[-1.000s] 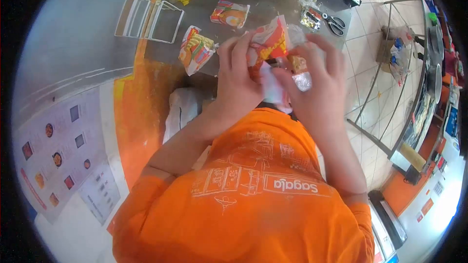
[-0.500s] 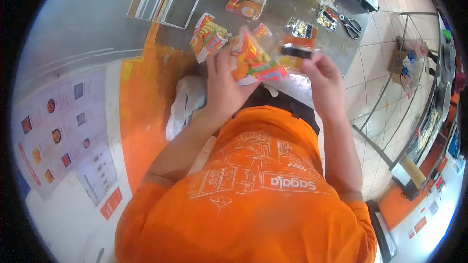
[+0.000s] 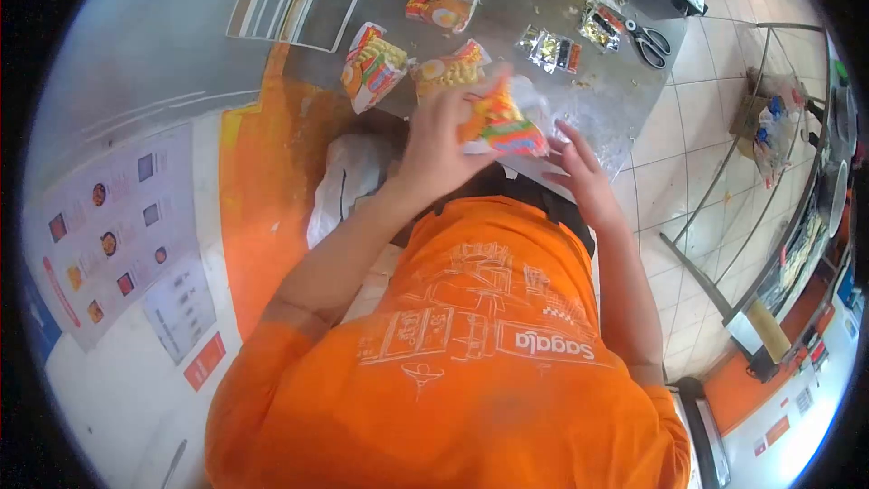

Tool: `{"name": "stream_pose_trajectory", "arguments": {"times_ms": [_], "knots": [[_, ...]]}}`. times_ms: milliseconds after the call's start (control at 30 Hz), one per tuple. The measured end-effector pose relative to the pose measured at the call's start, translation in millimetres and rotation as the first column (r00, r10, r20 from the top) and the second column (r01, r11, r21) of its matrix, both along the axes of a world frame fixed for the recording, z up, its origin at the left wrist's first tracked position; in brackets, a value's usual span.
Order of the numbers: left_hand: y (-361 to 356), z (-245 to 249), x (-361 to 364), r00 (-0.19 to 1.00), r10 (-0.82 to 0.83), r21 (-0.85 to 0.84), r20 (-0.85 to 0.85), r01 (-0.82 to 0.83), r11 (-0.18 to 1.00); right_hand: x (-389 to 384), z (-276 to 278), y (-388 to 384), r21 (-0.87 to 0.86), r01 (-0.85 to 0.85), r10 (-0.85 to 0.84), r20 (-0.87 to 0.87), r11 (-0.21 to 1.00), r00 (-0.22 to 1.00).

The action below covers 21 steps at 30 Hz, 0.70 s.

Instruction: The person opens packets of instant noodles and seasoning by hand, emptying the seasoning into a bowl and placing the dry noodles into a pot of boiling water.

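Bends the left arm at the elbow, forearm slanting up and inward, with the left hand (image 3: 439,134) in front of the waist at the counter (image 3: 625,86)'s near edge. Pinches one bright printed packet (image 3: 507,129) between the thumb and curled fingers of that hand, gripping its left side and holding it tilted, raised over the edge. Raises the right forearm more steeply, with the right hand (image 3: 586,177) just beside the packet's right end, fingers spread and slightly curled; cannot tell any contact with the packet.

Counts three more noodle packs (image 3: 374,70) lying on the counter: two side by side just beyond the left hand, one farther back. Counts two groups of shiny sachets (image 3: 548,49) to their right, overlapping too closely for an exact number. Finds one pair of scissors (image 3: 650,43), near the farther group, and one white wire rack (image 3: 323,14) at the left.
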<state>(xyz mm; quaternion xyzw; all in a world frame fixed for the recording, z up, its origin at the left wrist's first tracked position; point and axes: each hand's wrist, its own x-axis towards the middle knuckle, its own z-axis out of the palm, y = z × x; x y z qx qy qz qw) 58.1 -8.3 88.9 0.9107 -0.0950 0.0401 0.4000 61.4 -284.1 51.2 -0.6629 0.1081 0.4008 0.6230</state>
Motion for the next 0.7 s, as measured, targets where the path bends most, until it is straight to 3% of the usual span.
{"name": "stream_pose_trajectory", "arguments": {"times_ms": [33,67,100,167,200,267,300,333,367,400,467,500,533,600,633,700], "knots": [[-13.7,-5.4,3.0,1.0,-0.029,0.037,0.006,0.028,0.999,-2.3,9.3,3.9,0.244,0.219,-0.209,-0.067,0.945,0.976],[-29.2,-9.2,3.5,0.999,-0.037,0.042,0.002,0.037,0.998,-2.9,15.5,4.3,0.452,0.424,-0.384,-0.181,0.785,0.905],[-45.4,-10.3,4.3,0.997,-0.063,0.062,-0.035,0.065,0.996,0.2,18.6,1.7,0.455,0.432,-0.39,-0.187,0.779,0.902],[-66.3,-15.5,8.8,0.981,-0.153,0.075,-0.123,0.163,0.984,9.0,19.0,-3.2,0.168,0.232,-0.241,0.034,0.958,0.97],[-68.5,-18.8,11.0,0.979,-0.158,0.084,-0.127,0.169,0.982,10.8,16.0,-5.4,0.176,0.238,-0.246,0.029,0.955,0.969],[-69.9,-28.4,18.6,0.924,-0.345,0.009,-0.166,0.351,0.936,10.9,7.1,-14.0,0.013,0.443,-0.443,-0.008,0.897,0.897],[-63.0,-27.0,31.5,0.926,-0.36,0.076,-0.113,0.369,0.926,2.1,-39.7,-34.2,0.054,0.465,-0.468,0.093,0.884,0.879],[-50.9,-38.4,48.4,0.944,-0.321,0.119,-0.073,0.328,0.937,3.1,-45.6,-47.0,0.05,0.472,-0.474,0.074,0.88,0.877],[-37.0,-41.5,73.8,0.948,-0.301,0.147,-0.108,0.314,0.938,4.9,-45.2,-58.3,-0.08,0.394,-0.382,0.136,0.916,0.914],[-16.5,-48.2,98.0,0.961,-0.261,0.31,-0.091,0.276,0.91,8.3,-40.3,-65.8,-0.21,0.317,-0.28,0.19,0.925,0.941],[29.7,-72.5,139.4,0.987,-0.159,0.532,0.004,0.133,0.836,11.0,-32.3,-72.9,-0.18,0.312,-0.295,0.114,0.933,0.949],[41.3,-58.8,152.6,0.991,-0.103,0.641,-0.081,0.131,0.756,9.5,-38.3,-77.8,-0.364,0.301,-0.105,0.471,0.882,0.876],[53.7,-60.8,162.1,0.99,-0.119,0.641,-0.08,0.142,0.754,7.9,-42.3,-82.1,-0.525,0.351,0.167,0.707,0.776,0.687],[74.5,-78.4,184.8,0.993,-0.093,0.875,-0.072,0.108,0.472,15.2,-37.1,-90.0,-0.543,0.391,0.155,0.708,0.743,0.689],[80.4,-85.8,192.9,0.991,-0.108,0.874,-0.076,0.119,0.472,19.5,-29.1,-92.8,-0.558,0.418,0.152,0.71,0.717,0.687],[87.9,-96.9,205.7,0.971,-0.152,0.774,-0.186,0.24,0.586,25.9,-7.2,-88.6,-0.546,0.427,0.112,0.7,0.721,0.705]]}}
